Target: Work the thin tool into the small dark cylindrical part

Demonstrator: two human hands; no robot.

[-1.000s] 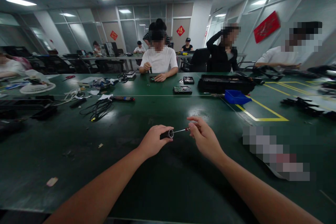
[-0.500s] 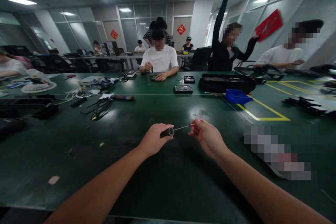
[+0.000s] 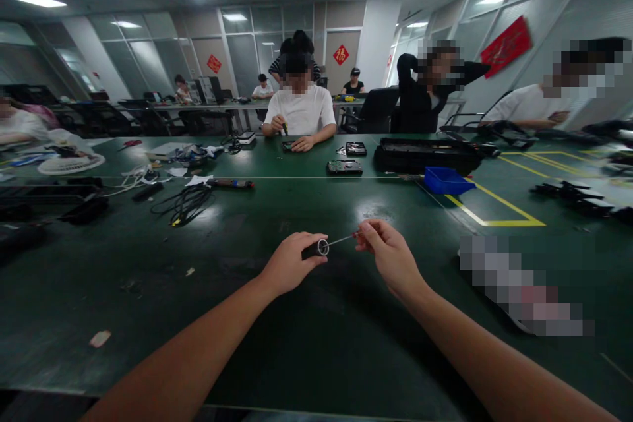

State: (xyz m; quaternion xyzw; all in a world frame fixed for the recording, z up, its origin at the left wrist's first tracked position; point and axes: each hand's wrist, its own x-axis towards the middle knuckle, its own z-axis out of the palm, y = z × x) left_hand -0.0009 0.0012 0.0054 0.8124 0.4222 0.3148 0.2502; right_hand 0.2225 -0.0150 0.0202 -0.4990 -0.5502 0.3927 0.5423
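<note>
My left hand [image 3: 289, 262] is closed around a short black cylinder with a silver ring end, a tool handle [image 3: 316, 250], held just above the green table [image 3: 306, 343]. My right hand [image 3: 388, 256] pinches the far end of a thin metal shaft [image 3: 341, 239] whose other end sits in the handle's silver opening. Both hands hover near the middle of the table, a short way apart.
A blue bin [image 3: 445, 180] and a long black case [image 3: 425, 155] lie at the back right beside yellow tape lines [image 3: 494, 208]. Black cables [image 3: 185, 203] and small parts sit at the left. A person in white [image 3: 299, 112] works opposite; others sit to the right.
My hands have barely moved; the shaft's far end rose slightly. The person in black at the back right raised both arms, then folded them behind the head.
</note>
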